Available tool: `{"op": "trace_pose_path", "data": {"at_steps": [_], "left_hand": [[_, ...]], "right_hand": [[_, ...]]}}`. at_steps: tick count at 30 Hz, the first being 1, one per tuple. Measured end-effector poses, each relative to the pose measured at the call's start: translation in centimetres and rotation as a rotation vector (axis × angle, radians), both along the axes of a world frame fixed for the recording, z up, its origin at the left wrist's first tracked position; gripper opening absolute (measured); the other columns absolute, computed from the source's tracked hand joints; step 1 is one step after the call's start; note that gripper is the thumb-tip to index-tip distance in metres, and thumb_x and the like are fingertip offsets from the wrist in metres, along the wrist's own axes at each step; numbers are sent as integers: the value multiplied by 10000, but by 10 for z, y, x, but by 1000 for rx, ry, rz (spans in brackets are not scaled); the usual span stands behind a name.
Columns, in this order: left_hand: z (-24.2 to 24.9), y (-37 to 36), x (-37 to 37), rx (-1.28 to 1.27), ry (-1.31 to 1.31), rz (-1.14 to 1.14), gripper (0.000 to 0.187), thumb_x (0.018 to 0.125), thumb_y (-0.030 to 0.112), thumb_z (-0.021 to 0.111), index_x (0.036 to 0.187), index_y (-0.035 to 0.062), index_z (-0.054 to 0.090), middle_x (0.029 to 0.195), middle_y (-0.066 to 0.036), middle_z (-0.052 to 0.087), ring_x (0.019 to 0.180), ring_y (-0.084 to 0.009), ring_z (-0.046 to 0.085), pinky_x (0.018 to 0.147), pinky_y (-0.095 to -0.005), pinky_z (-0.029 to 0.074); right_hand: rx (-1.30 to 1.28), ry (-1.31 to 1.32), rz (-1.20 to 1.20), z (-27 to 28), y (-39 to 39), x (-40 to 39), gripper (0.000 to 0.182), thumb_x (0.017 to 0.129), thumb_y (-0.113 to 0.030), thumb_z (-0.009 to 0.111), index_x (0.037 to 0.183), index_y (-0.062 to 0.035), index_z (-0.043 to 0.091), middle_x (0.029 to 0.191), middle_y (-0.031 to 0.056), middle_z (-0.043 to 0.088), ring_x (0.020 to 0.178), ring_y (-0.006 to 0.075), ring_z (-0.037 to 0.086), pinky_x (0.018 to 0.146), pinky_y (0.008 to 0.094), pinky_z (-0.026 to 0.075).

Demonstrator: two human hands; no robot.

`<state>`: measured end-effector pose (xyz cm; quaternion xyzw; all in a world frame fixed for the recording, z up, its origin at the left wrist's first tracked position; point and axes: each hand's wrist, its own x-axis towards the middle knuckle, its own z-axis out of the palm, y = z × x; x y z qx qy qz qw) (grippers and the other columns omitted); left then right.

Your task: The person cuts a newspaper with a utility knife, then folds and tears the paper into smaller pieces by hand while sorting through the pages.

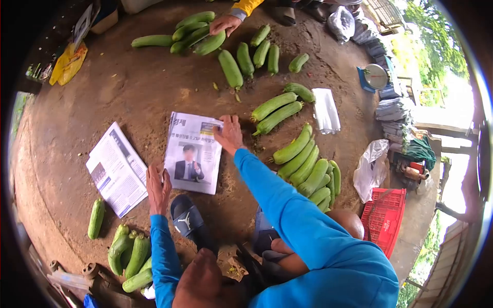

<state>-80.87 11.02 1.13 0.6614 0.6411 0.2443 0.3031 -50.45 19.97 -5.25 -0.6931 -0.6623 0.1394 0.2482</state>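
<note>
A folded newspaper (pixel 179 138) with a large photo on its front lies on the ground before me. My right hand (pixel 229 134) grips its upper right edge, the thumb over the paper. At its lower left edge is my left hand (pixel 158 189), fingers apart and pointing away from me. A second newspaper (pixel 118 172) lies tilted just left of that hand. To the right of my right hand, long green squashes (pixel 277 110) lie side by side, with a larger row of squashes (pixel 308 167) nearer my right arm.
A co-worker's hand (pixel 225 24) touches squashes (pixel 209 44) at the far side. White folded sheets (pixel 326 110), a blue scale (pixel 365 79), a clear plastic bag (pixel 371 169) and a red crate (pixel 382 218) stand right. More squashes (pixel 138 254) lie near left, by my sandal (pixel 187 218).
</note>
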Motion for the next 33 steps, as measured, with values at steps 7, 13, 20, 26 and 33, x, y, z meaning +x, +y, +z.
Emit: {"op": "trace_pose_path", "data": {"at_steps": [7, 13, 20, 26, 33], "left_hand": [[2, -83, -51, -90, 50, 273, 359, 942, 131, 578, 1272, -4, 538, 1101, -218, 588, 980, -387, 593, 849, -462, 473], [-1, -135, -69, -124, 290, 322, 327, 917, 172, 607, 1191, 2, 554, 1089, -243, 570, 1023, -435, 556, 872, -507, 453], [-10, -147, -54, -100, 389, 238, 375, 849, 156, 626, 1184, 17, 531, 1054, -244, 558, 995, -433, 539, 882, -510, 434], [-15, -139, -50, -120, 426, 256, 300, 845, 195, 638, 1074, 23, 546, 1014, -219, 564, 995, -417, 551, 867, -508, 445], [-19, -131, -49, -153, 521, 296, 337, 831, 239, 638, 1053, 8, 536, 1011, -234, 562, 948, -420, 572, 828, -512, 473]], "right_hand": [[-161, -52, -34, -2, -6, -5, 471, 823, -260, 689, 1188, -69, 461, 1141, 240, 498, 1029, 459, 551, 905, 544, 464], [-167, -46, 40, 12, -15, -3, 461, 824, -258, 671, 1207, -67, 501, 1179, 217, 502, 1061, 459, 547, 921, 544, 470], [-195, -27, -29, 13, -10, -12, 396, 852, -228, 691, 1132, -27, 496, 1156, 228, 436, 1023, 449, 508, 872, 565, 448], [-264, -78, -5, -1, -11, -11, 390, 863, -320, 647, 1086, -17, 546, 1214, 234, 463, 1121, 461, 498, 988, 558, 422], [-342, -86, 78, -6, -4, -7, 413, 818, -364, 688, 979, 14, 647, 1145, 261, 577, 1084, 433, 558, 940, 520, 466]]}}
